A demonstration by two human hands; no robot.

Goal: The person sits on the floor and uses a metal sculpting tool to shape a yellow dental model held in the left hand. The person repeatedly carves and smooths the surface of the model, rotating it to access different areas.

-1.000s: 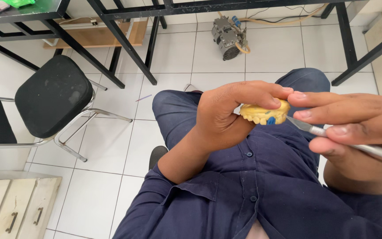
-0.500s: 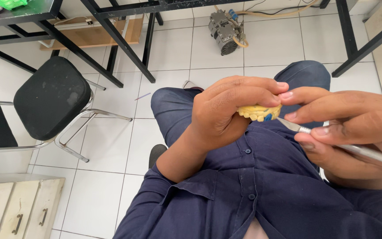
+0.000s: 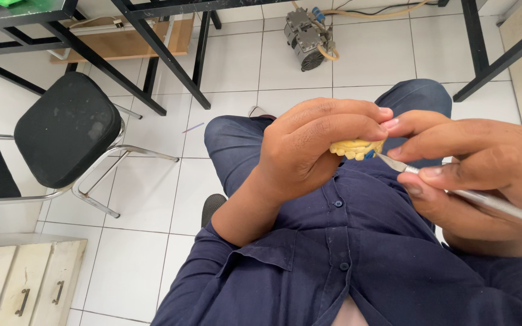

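Dental cast (image 3: 355, 148), yellow, tooth-row model: held above the lap of a seated person in a dark blue button shirt (image 3: 345, 265) and blue trousers, not resting on any surface.

Left hand (image 3: 312, 151): fingers curled closed around the cast, thumb and forefinger pinching it from above; only the lower tooth edge and a small blue speck at its right end show.

Right hand (image 3: 478, 166): fingers closed pen-fashion on a slim metal carving instrument (image 3: 454, 190), its pointed tip touching the cast's right end beside the blue speck.

Progress, as a judgement: work on the cast is under way, tip engaged at one spot. How much of the surface has been trimmed cannot be told, since the left hand covers most of it; no debris is visible on the shirt.

Surroundings: white tiled floor (image 3: 237, 66); black-seated metal chair (image 3: 67, 136) to the left; small motor unit with hose (image 3: 306, 39) on the floor near the far wall; black table legs; pale drawer cabinet (image 3: 19, 281) at lower left.

Change from earlier frames: hands sit slightly lower and nearer in view; the cast shows less, the left fingers having closed further over it; the instrument tip remains at the same right end.
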